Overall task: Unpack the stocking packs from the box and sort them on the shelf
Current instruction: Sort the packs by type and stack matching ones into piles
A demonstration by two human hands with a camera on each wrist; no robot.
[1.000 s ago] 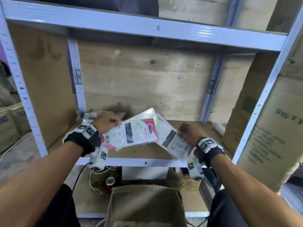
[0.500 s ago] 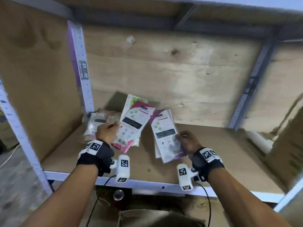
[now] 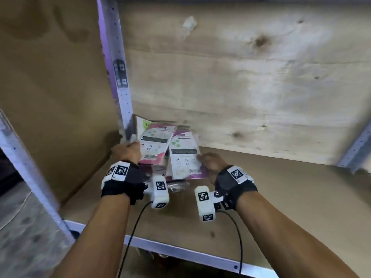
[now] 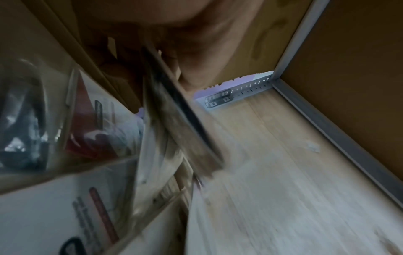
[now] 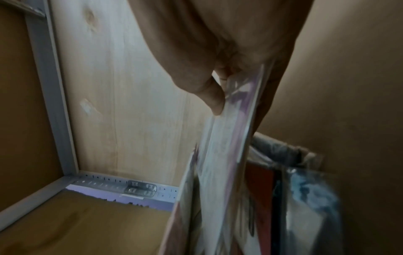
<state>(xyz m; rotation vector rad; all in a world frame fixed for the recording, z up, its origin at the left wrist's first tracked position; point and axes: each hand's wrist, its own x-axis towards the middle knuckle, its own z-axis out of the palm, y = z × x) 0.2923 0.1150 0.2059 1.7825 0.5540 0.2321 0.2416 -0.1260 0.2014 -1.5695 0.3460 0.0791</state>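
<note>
My left hand grips a small bundle of stocking packs, white backs with pink edges, at the shelf's back left corner. My right hand pinches a second bundle of packs with purple edges, just right of the first. Both bundles hang over a pile of packs lying on the wooden shelf board. In the right wrist view my thumb presses on the purple-edged packs. The left wrist view shows the held packs edge-on, blurred. The box is out of view.
A perforated metal upright stands just left of the packs, with a brown side panel beyond it. A plywood back wall closes the bay. The shelf's metal front rail runs below my forearms, and wrist-camera cables hang over it.
Both hands have carried their bundles deeper and leftward toward the back left corner, and the two bundles have come closer together. My head has moved in nearer, so the box has left view.
</note>
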